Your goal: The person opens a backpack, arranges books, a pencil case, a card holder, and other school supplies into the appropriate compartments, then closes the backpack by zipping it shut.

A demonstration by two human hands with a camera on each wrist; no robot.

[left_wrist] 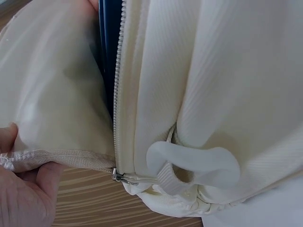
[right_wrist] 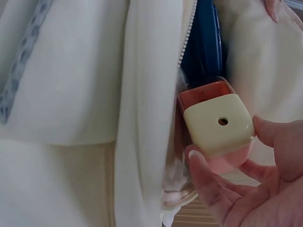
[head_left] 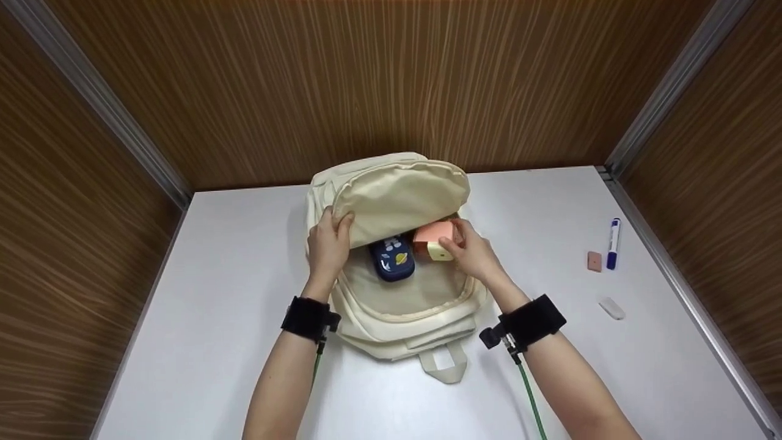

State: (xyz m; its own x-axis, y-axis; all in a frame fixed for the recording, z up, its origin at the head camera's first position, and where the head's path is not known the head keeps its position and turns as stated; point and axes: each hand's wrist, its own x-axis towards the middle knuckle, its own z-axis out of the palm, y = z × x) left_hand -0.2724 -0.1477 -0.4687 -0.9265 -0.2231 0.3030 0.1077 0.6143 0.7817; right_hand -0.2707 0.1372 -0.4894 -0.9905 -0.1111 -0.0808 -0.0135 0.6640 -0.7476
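A cream backpack [head_left: 397, 333] lies on the table with its main compartment unzipped. My left hand [head_left: 328, 244] pinches the edge of its front flap [head_left: 403, 195] and holds it raised. In the left wrist view the thumb and fingers grip the zipper-lined edge [left_wrist: 61, 157]. My right hand [head_left: 479, 253] holds a pink and cream pencil sharpener [right_wrist: 220, 123] at the right side of the opening. A round hole shows in its cream face. Left of the sharpener, a dark blue case [head_left: 394, 260] with planet pictures lies inside the backpack, its upper end hidden under the flap.
On the white table [head_left: 232, 275], to the right, lie a white marker with a blue cap [head_left: 613, 244], a small pink block [head_left: 594, 261] and a small whitish oblong piece [head_left: 611, 308]. Wood-grain panels [head_left: 366, 79] stand behind and at both sides.
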